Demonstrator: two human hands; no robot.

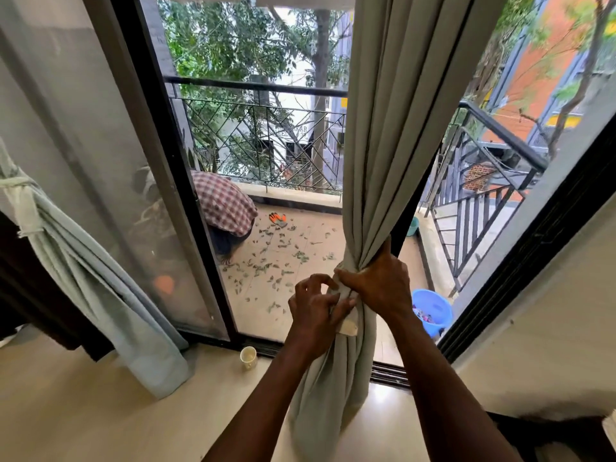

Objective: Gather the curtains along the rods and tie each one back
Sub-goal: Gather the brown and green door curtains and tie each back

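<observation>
Grey-green curtain (376, 128) hangs in front of open balcony door, bunched to narrow waist low down. Right hand (380, 281) clenched round waist, thumb up, pinching folds. Left hand (315, 308) just left of waist, fingers working pale tie-back strip (348, 323) against cloth. Fabric judged soft, light, limp; folds likely to slip and spread if grip slackens. Best hold: at waist, strip cinched tight. 2nd curtain (83, 261) far left of door, already tied.

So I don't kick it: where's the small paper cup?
The small paper cup stands on the floor by the sliding-door track, between the tied pale-blue curtain and the left hand.
</observation>
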